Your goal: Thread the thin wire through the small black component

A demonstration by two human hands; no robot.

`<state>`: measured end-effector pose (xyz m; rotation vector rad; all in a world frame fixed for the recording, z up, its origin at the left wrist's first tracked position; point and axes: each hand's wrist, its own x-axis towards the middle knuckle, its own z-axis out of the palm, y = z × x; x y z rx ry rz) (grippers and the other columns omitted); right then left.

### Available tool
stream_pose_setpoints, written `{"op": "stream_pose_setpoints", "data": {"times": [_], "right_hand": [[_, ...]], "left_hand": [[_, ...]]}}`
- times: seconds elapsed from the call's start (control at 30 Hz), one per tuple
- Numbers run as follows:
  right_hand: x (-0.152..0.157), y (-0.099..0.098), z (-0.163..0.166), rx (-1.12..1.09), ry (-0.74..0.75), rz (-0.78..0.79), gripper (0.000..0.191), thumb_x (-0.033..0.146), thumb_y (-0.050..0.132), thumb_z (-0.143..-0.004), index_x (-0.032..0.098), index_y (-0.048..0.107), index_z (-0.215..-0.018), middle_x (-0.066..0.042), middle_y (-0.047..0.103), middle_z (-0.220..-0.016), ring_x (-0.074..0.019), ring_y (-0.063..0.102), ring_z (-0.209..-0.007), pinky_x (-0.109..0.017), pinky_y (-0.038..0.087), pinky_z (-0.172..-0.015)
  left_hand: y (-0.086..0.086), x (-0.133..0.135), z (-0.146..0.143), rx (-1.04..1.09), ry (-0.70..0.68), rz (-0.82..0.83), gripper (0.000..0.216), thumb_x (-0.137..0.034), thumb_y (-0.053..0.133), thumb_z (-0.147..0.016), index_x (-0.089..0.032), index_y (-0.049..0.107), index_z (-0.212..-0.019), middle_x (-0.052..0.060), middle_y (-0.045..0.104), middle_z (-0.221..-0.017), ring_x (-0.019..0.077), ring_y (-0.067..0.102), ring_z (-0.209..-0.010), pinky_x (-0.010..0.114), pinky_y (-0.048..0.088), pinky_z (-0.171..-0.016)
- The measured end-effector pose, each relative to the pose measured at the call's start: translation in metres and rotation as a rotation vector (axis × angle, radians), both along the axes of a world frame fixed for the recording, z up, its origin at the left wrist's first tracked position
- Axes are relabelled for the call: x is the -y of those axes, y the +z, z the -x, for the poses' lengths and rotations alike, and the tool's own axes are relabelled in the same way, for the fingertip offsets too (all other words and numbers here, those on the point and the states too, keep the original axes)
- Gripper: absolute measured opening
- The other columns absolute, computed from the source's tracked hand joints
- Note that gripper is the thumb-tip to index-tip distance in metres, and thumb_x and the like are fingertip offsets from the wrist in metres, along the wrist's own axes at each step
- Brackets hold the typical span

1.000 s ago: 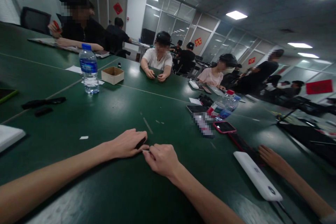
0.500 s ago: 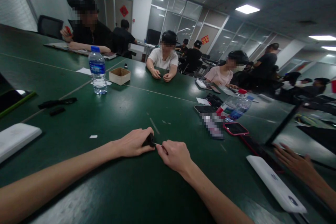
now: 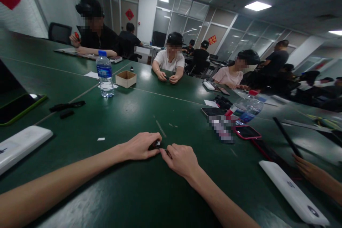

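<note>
My left hand rests on the green table, its thumb and fingers closed around a small black object with a pale patch on its face. What kind of object it is cannot be made out. Just to its right, my right hand pinches a thin, pin-like metal piece that points at the black object. Whether its tip touches is too small to tell. A small white paper scrap lies left of my hands.
White oblong devices lie at both sides. Further off stand a water bottle, a small open box and a red-edged phone. Another person's hand holds a dark flat item at right. Several people sit around.
The view has shifted slightly left, so things appear further right. A pale patch now shows on the black object in my left hand. The co-worker's hand at right has moved with the dark item.
</note>
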<state>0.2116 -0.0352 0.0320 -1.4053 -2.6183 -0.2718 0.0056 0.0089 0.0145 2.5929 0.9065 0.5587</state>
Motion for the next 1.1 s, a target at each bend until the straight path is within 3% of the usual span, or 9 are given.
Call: {"op": "stream_pose_setpoints", "data": {"times": [0.2,0.53,0.7,1.1], "right_hand": [[-0.0002,-0.0029,0.0016,-0.075,-0.054,-0.044,0.049,0.044,0.034,-0.095,0.016,0.063,-0.067,-0.002,0.061,-0.062,-0.0073,0.047,-0.048,-0.022,0.025,-0.049],[0.0007,-0.0027,0.0033,-0.165,-0.131,0.023,0.051,0.043,0.030,-0.097,0.016,0.060,-0.066,0.000,0.058,-0.061,-0.0056,0.044,-0.046,-0.020,0.025,-0.046],[0.0002,-0.0009,0.0039,-0.134,-0.171,0.038,0.050,0.043,0.029,-0.097,0.016,0.061,-0.070,-0.001,0.059,-0.064,-0.0060,0.045,-0.046,-0.020,0.026,-0.046],[0.0008,0.0012,0.0061,-0.014,-0.093,0.043,0.052,0.044,0.027,-0.098,0.017,0.065,-0.076,-0.004,0.063,-0.071,-0.0092,0.051,-0.052,-0.022,0.029,-0.050]], "left_hand": [[-0.0021,-0.0030,0.0008,0.072,0.021,0.038,0.017,-0.023,0.051,-0.082,-0.019,0.044,-0.097,0.003,0.058,-0.084,0.0180,0.056,-0.072,0.028,0.040,-0.063],[-0.0023,-0.0062,0.0010,0.247,0.042,0.098,0.016,-0.016,0.049,-0.083,-0.019,0.043,-0.097,0.001,0.054,-0.083,0.0143,0.051,-0.069,0.025,0.039,-0.061],[-0.0004,-0.0066,-0.0002,0.209,0.021,0.034,0.014,-0.026,0.053,-0.087,-0.019,0.046,-0.096,0.003,0.053,-0.091,0.0152,0.051,-0.076,0.026,0.041,-0.066],[-0.0010,-0.0049,-0.0007,0.028,0.040,-0.031,0.019,-0.035,0.053,-0.088,-0.019,0.044,-0.093,0.003,0.056,-0.084,0.0166,0.053,-0.072,0.028,0.040,-0.064]]}}
